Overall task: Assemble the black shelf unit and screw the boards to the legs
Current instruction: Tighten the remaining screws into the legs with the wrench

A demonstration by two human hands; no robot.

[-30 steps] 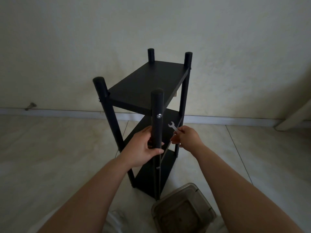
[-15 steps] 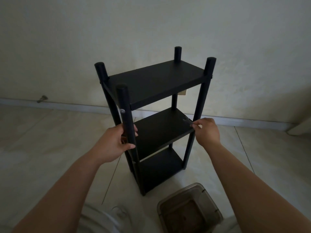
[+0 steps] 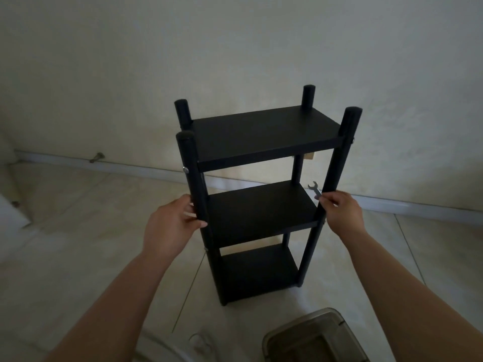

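A person's left hand wraps the near-left leg of a black three-board shelf unit with four round posts, fingers curled round the post just above the middle board, while the right hand sits at the near-right leg, pinching a small silver open-ended spanner whose head points up beside the post. The unit stands upright on the pale tiled floor, near the wall and its skirting, all three boards in place.

The tall, narrow frame is the main risk: a hard pull or twist at mid-height could tip it or drag its feet across the smooth tiles. The middle board comes next; if its bolts are loose, the legs could splay. A silver bolt head shows on the near-left leg by the top board; overtightening could strip it. The thin spanner, held only at its tail, could slip from the fingers and fall, perhaps into the clear plastic tub at the floor's near edge.
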